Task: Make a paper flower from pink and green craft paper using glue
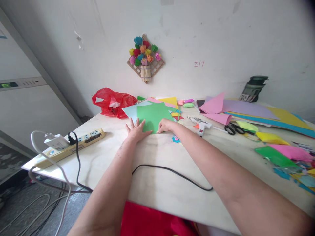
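A sheet of green paper (155,114) lies on the white table in front of me, overlapping a light blue sheet (130,111). My left hand (136,131) rests on its lower left edge with the fingers spread. At the lower right edge, my right hand (166,125) is closed with its fingertips pressed down on the paper; whether anything small is in the fingers is hidden. Just beside the right hand lies a small blue paper cutout (175,140) with a pink bit on it. A white glue gun (203,126) lies farther right.
Black scissors (233,128), a pink paper cone (216,118) and colored clay packets (275,155) lie on the right. A red plastic bag (110,101) sits behind. On the left is a power strip (86,140); a black cord (167,168) crosses the table. A dark bottle (254,88) stands by the wall.
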`<action>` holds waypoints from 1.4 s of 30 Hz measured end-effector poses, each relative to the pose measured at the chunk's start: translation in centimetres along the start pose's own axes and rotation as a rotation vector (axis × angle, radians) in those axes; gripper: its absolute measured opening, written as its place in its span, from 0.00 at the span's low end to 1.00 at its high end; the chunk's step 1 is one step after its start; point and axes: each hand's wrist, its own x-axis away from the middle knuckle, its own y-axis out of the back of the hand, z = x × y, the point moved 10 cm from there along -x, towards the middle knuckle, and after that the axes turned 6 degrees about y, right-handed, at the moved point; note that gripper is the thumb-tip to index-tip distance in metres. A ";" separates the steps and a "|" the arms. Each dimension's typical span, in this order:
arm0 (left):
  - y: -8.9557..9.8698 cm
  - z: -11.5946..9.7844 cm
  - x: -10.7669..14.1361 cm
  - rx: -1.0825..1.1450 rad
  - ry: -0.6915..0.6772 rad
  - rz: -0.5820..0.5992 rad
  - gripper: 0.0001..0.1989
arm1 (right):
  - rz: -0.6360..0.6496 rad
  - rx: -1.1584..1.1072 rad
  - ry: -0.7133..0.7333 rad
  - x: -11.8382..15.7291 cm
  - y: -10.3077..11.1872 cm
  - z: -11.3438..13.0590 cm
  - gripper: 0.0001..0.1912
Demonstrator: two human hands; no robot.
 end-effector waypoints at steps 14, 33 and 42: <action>0.4 -0.4 0.3 -0.016 -0.017 0.039 0.43 | 0.162 0.303 -0.256 -2.7 -0.1 -3.0 0.46; -0.1 -6.7 0.6 -0.001 -0.250 0.006 0.34 | 0.062 0.119 0.006 0.2 1.2 -2.4 0.18; -0.6 -6.5 0.0 0.021 -0.226 0.013 0.36 | 0.003 -0.167 0.110 -0.8 0.4 -3.9 0.10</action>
